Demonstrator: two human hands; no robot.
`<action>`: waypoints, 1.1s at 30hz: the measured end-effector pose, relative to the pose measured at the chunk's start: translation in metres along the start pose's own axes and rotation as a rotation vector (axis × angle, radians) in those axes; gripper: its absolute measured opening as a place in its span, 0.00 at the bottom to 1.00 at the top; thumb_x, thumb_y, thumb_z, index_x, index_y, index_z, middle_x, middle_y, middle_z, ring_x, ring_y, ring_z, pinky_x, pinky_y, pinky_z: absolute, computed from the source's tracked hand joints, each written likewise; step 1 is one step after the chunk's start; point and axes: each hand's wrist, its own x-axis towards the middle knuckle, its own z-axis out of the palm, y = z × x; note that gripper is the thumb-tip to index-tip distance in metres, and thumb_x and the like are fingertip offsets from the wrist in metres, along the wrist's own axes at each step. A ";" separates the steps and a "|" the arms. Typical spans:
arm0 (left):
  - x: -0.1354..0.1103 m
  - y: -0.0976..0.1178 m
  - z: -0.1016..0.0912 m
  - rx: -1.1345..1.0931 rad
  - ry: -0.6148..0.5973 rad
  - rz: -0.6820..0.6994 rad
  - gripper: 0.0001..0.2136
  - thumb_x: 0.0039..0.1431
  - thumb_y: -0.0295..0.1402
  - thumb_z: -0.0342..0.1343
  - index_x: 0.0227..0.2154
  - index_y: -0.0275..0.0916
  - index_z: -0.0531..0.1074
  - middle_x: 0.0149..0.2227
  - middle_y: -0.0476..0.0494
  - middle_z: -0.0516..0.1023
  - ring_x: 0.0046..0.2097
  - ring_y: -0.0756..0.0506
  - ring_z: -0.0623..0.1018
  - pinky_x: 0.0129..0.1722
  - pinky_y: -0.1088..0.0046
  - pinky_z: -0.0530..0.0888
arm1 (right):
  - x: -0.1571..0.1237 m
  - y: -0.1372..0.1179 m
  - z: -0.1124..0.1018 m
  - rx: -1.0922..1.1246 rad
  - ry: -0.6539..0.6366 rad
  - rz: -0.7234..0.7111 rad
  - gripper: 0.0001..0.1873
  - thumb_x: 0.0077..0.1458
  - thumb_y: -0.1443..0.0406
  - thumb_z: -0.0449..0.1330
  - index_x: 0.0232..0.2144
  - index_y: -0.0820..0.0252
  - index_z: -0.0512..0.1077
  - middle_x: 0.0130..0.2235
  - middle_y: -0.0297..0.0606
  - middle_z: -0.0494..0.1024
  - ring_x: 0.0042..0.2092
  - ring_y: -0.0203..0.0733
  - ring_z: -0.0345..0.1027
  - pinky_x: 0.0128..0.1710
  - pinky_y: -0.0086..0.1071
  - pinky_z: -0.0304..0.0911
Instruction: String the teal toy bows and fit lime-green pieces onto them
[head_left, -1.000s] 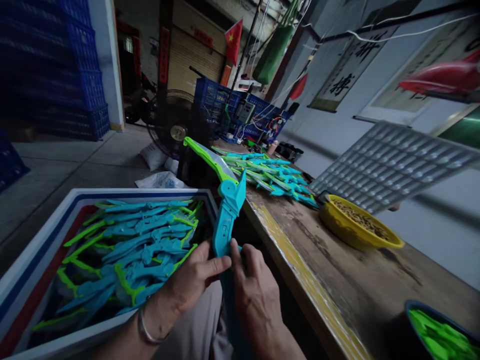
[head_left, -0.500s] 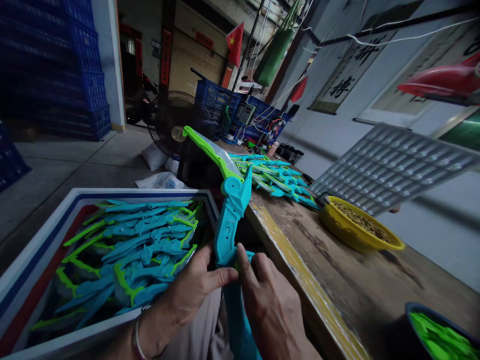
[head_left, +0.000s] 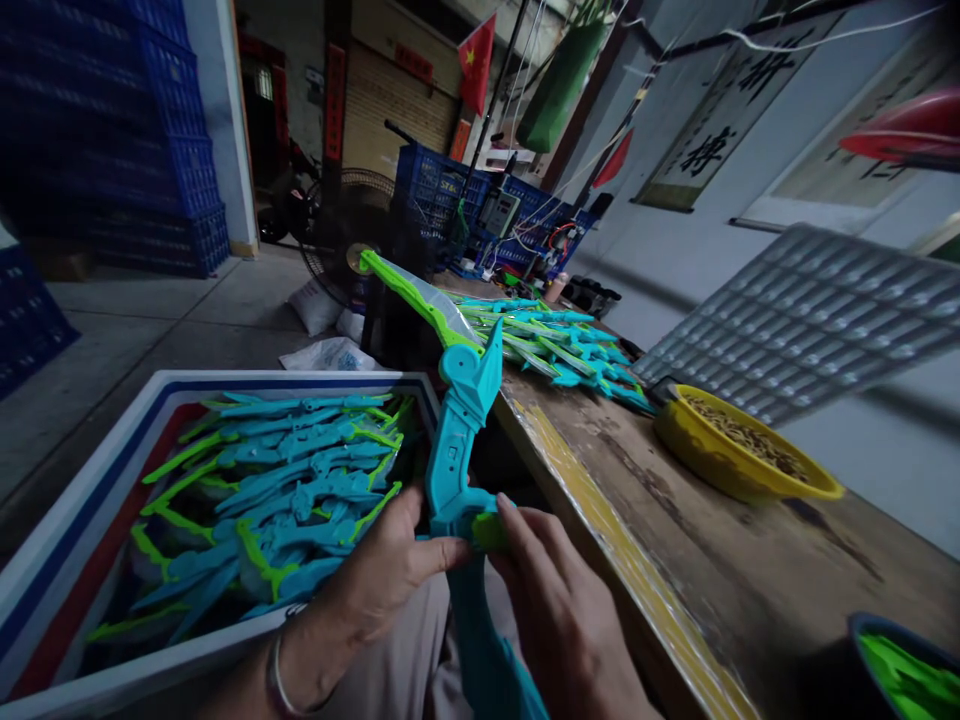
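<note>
Both hands hold a teal toy bow (head_left: 459,432) upright over my lap, its green and clear limb pointing up and to the left. My left hand (head_left: 379,580) pinches the teal grip from the left, thumb across it. From the right, my right hand (head_left: 551,600) closes its fingers on the same grip, pressing a small green piece (head_left: 489,532) against it. A bracelet sits on my left wrist.
A white bin (head_left: 82,520) at my left holds several teal and green bow parts. On the wooden bench (head_left: 675,560) lie a pile of like parts (head_left: 555,345), a yellow bowl of small pieces (head_left: 739,450) and a dark tub of green parts (head_left: 904,670). A grey moulded tray (head_left: 810,320) leans over the bowl.
The bow has tipped slightly, and the green piece now shows at the grip under my right fingers. My right hand has slid a little lower and to the right.
</note>
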 end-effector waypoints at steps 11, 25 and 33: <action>0.001 0.004 0.011 0.023 -0.057 -0.014 0.24 0.49 0.27 0.68 0.52 0.42 0.76 0.56 0.48 0.79 0.52 0.39 0.77 0.57 0.64 0.71 | 0.016 0.013 -0.025 0.094 -0.065 -0.215 0.12 0.69 0.74 0.53 0.52 0.67 0.70 0.43 0.48 0.76 0.39 0.45 0.67 0.35 0.38 0.68; -0.004 0.002 0.024 0.135 -0.070 0.084 0.21 0.57 0.37 0.67 0.53 0.45 0.74 0.55 0.47 0.79 0.58 0.39 0.74 0.62 0.63 0.68 | 0.016 0.023 -0.038 0.162 -0.094 -0.226 0.09 0.70 0.74 0.53 0.48 0.64 0.71 0.41 0.43 0.72 0.38 0.40 0.65 0.35 0.32 0.65; -0.003 -0.001 0.028 0.094 0.002 0.055 0.16 0.57 0.37 0.66 0.47 0.41 0.76 0.46 0.46 0.81 0.50 0.40 0.77 0.55 0.62 0.73 | 0.011 0.022 -0.035 0.172 -0.102 -0.058 0.08 0.70 0.69 0.54 0.44 0.58 0.73 0.41 0.41 0.72 0.39 0.41 0.68 0.35 0.32 0.67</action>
